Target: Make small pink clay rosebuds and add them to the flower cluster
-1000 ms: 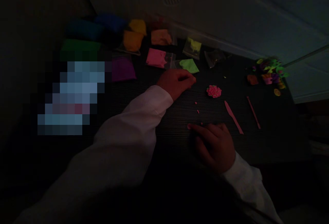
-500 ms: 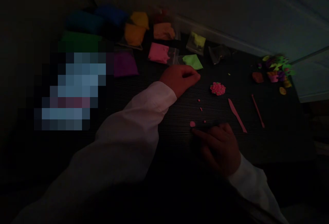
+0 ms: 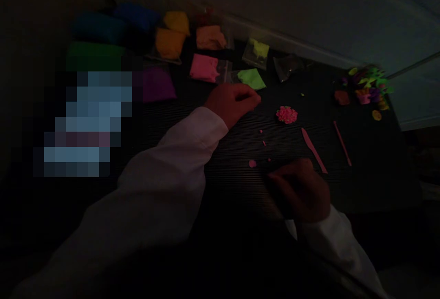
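Observation:
The scene is very dark. My left hand [image 3: 232,102] rests on the dark table [image 3: 220,175] with its fingers curled in, just below a green clay bag [image 3: 252,78]; what it holds, if anything, is hidden. My right hand [image 3: 302,191] lies near the table's front, fingers bent loosely, a little right of a small flattened pink clay piece [image 3: 252,163]. Tiny pink crumbs [image 3: 263,143] dot the table between my hands. A bumpy pink clay cluster [image 3: 286,114] sits right of my left hand.
Two pink modelling tools [image 3: 313,149] [image 3: 342,143] lie right of the cluster. Bags of clay in pink [image 3: 204,67], purple [image 3: 158,84], orange [image 3: 168,42], yellow and blue line the back. A colourful clay model [image 3: 367,89] stands at the far right. A blurred-out patch covers the left.
My right hand has drawn back to the right off the small pink piece, which now lies bare on the table. My left hand has barely moved.

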Demonstrator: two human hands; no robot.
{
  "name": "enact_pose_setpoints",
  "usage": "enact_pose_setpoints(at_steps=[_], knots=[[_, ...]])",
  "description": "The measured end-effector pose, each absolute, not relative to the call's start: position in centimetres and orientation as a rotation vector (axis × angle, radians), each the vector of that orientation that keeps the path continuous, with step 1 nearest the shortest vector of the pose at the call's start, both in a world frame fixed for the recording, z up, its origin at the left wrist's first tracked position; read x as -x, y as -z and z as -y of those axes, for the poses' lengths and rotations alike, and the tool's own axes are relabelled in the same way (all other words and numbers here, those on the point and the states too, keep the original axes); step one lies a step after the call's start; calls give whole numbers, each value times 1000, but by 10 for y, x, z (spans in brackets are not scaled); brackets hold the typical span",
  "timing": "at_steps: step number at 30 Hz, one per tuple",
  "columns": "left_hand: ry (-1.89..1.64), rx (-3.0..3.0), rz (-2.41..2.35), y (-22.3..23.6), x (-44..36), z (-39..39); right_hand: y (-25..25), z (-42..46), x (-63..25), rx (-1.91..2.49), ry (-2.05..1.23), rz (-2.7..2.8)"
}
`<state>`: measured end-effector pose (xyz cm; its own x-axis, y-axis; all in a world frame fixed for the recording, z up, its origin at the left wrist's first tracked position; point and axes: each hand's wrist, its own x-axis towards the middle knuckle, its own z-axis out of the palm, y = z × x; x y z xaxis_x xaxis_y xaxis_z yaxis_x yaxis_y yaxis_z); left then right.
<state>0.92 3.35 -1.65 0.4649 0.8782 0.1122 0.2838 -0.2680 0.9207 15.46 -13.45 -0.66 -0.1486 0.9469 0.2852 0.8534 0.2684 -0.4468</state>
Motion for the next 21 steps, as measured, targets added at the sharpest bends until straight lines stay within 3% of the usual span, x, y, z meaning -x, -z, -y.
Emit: enact_pose_setpoints(at_steps=[21], knots=[[-780,-1798,-1021,15,-9,-34,6,138,-168,1760,84,2324]])
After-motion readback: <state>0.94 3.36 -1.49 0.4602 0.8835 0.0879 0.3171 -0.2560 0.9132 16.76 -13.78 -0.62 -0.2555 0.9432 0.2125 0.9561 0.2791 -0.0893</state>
